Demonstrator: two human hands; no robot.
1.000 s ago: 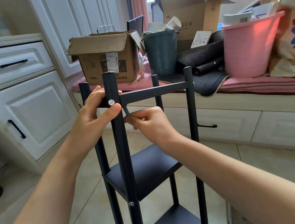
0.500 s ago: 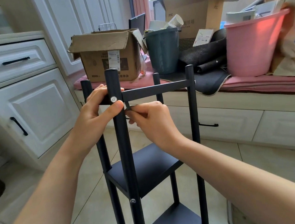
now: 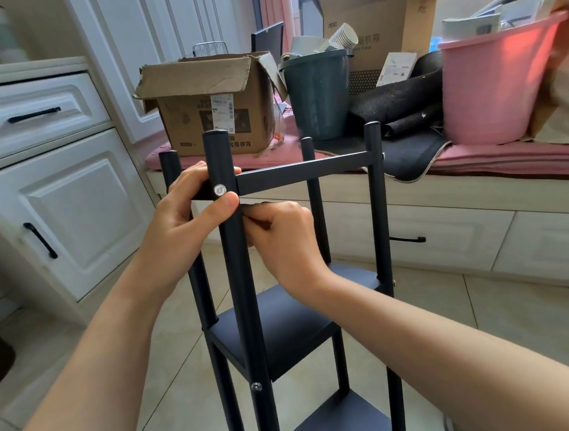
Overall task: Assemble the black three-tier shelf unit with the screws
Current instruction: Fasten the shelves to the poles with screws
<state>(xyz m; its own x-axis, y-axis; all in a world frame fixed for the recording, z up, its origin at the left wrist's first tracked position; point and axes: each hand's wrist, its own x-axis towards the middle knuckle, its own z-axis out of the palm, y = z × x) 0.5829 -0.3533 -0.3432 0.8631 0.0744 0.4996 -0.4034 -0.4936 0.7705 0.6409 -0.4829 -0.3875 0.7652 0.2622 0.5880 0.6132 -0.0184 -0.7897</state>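
Shelf unit (image 3: pixel 286 325) stands on tiled floor (image 3: pixel 491 317) — left hand (image 3: pixel 188 230) fingers grip its post; right hand (image 3: pixel 285 242) fingers curled, contents hidden.

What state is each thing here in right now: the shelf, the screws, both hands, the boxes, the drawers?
Shelf unit: upright, two tiers fitted.
Top screw: seated in the front post.
Lower screw: seated.
Left hand: grips the top corner.
Right hand: fingers curled behind the post; contents hidden.
Cardboard box: flaps open.
Drawer: closed.

Matte black shelf unit (image 3: pixel 286 325) at centre, silver screw (image 3: pixel 219 189), brown cardboard box (image 3: pixel 211 98) upper centre, grey-green bucket (image 3: pixel 317 92), pink tub (image 3: pixel 491 83) upper right, white cabinet (image 3: pixel 54 201) left, beige floor tiles (image 3: pixel 490 307).
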